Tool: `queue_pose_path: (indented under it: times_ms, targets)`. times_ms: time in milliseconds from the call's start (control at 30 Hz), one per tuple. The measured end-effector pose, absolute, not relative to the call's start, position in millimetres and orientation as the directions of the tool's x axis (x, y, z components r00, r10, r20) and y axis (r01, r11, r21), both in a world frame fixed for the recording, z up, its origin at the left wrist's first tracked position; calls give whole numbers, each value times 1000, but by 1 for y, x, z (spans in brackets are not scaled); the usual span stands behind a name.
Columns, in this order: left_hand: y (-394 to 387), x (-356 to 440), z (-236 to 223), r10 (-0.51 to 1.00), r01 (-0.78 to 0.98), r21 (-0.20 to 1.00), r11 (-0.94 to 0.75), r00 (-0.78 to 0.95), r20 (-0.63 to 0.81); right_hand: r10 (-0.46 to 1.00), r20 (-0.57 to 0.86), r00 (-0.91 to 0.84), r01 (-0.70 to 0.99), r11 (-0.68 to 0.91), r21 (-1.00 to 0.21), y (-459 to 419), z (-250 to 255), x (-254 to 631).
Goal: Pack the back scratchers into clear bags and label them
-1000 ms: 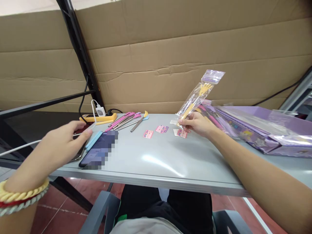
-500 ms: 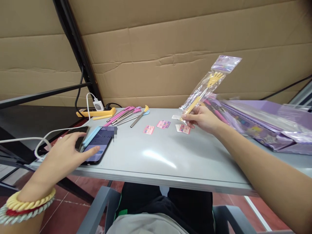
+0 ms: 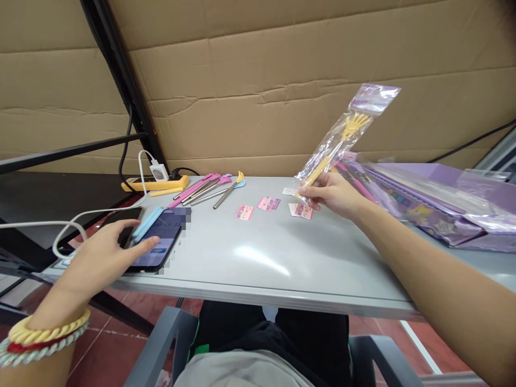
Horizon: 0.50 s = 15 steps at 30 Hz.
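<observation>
In my right hand [image 3: 328, 192] is a yellow back scratcher [image 3: 355, 126] in a clear plastic bag with a purple header, pinched by its lower end and tilted up to the right above the table. My left hand [image 3: 108, 247] is over the phones at the left with its fingers apart. Its thumb is over a lit phone [image 3: 155, 255] with a timer on screen, and I cannot tell whether it touches. A light blue handle [image 3: 147, 224] lies across that phone's left side. A second dark phone [image 3: 131, 216] is partly hidden by my fingers.
Several unpacked back scratchers [image 3: 209, 189] lie behind the phones, near a yellow power strip [image 3: 155, 183] with a white charger [image 3: 159, 171]. Small pink labels [image 3: 244, 212] are spread mid-table. A purple box [image 3: 435, 215] with plastic packaging is at the right. Cardboard [image 3: 250, 80] stands behind.
The view has shifted slightly, moving the table things a little left and up. Both hands keep nearly the same pose, and the bagged back scratcher stays in my right hand.
</observation>
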<state>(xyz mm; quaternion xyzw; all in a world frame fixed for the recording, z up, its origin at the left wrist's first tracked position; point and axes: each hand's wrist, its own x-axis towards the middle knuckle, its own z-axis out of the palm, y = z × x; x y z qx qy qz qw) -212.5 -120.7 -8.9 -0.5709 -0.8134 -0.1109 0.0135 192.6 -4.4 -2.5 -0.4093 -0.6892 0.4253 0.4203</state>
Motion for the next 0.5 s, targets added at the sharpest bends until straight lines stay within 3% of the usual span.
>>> queue_pose_path:
  times_ms: [233, 500]
  targets:
    - [-127, -209, -4, 897, 880, 329, 343, -411, 164, 929, 219, -300, 230, 293, -928, -7, -1, 191]
    - [-120, -229, -26, 953, 948, 315, 43, -134, 273, 937, 183, -299, 278, 268, -922, -13, 5, 186]
